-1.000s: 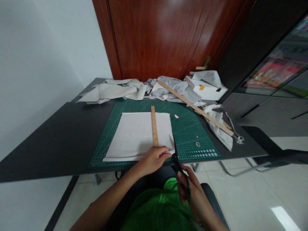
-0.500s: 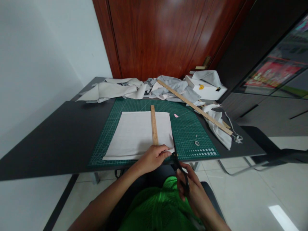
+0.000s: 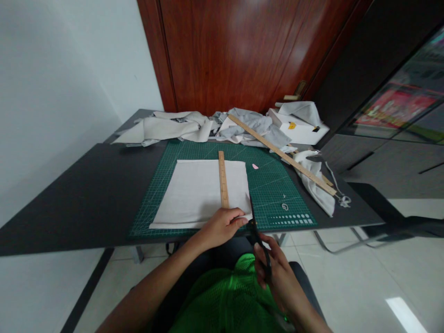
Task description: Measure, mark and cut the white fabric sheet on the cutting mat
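A folded piece of white fabric (image 3: 194,189) lies flat on the green cutting mat (image 3: 270,185). Across it rests a short wooden ruler (image 3: 223,178), its near end at my left hand. My left hand (image 3: 224,226) pinches the fabric's near right corner between thumb and fingers. In my right hand (image 3: 274,261) are black scissors (image 3: 255,231), my fingers through the handles. Their blades point away from me along the fabric's right edge, close to the pinched corner. Whether the blades are fully closed is hard to make out.
Cream fabric pieces (image 3: 166,129) and grey cloth (image 3: 256,122) lie along the table's back. A long wooden ruler (image 3: 284,155) slants over a white drawstring bag (image 3: 315,185). A white box (image 3: 298,127) stands at the back right. A small pink piece (image 3: 255,166) sits on the mat.
The view has shifted very slightly. Both hands keep nearly the same pose, with the scissors still at the fabric's right edge.
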A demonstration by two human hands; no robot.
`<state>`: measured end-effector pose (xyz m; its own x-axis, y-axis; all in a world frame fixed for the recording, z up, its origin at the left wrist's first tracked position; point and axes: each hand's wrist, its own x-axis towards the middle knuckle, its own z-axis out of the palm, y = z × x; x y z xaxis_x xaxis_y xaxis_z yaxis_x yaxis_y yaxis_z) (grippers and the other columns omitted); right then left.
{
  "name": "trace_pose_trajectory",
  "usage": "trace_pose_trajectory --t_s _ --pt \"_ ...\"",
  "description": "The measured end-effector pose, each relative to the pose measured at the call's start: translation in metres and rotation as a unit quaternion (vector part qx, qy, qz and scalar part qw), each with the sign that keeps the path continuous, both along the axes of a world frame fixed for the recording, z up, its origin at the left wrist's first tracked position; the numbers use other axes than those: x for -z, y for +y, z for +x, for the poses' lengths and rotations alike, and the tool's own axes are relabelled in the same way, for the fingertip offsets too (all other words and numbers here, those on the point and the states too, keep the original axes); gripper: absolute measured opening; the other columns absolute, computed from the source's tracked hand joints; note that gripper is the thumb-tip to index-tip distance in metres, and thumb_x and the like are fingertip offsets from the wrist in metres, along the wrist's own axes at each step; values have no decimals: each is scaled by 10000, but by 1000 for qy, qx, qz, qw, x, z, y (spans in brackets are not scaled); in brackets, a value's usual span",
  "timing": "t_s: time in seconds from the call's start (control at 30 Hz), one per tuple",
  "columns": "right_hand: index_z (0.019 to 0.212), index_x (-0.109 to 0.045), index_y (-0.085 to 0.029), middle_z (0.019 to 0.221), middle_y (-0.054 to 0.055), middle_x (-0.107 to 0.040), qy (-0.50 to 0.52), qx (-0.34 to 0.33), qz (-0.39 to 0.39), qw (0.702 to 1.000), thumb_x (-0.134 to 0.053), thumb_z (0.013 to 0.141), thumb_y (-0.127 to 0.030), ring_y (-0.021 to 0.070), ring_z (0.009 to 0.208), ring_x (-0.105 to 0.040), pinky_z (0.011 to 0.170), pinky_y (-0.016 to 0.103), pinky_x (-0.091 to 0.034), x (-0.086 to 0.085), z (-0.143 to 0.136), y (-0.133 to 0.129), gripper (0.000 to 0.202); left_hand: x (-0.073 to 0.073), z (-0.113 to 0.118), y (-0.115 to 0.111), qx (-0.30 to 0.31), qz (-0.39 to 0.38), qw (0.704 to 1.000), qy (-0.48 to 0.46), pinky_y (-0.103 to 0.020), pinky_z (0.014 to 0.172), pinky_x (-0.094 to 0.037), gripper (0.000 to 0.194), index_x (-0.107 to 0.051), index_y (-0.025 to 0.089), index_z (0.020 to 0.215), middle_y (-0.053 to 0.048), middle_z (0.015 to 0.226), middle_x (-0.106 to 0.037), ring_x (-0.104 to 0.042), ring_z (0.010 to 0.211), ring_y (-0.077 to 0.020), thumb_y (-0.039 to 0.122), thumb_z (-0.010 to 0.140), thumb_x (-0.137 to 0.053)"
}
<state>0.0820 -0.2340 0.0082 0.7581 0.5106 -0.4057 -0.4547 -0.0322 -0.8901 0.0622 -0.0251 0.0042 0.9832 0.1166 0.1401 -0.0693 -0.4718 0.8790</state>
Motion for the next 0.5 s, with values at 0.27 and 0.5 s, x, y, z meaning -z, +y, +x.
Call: trace_pose_trajectory --t_s 0.27,0.5 --pt "1261 -506 -257 657 -102 -492 -3 -1 -7 1000 -828 720 -677 102 490 -418 386 216 -318 0 -1 0 757 0 -1 -1 -1 -1 1000 -7 -244 645 -357 302 -663 168 835 19 742 -626 -535 698 -124 379 1015 -544" --pt "1231 -527 -247 603 -108 -460 -6 -8 -1 1000 -840 697 -682 109 493 -397 390 217 -311 -7 -2 1 757 1 0 0 -5 -2 1000 -5 -247 652 -375 304 -692 169 871 8 776 -661 -556 710 -133 393 1016 -548"
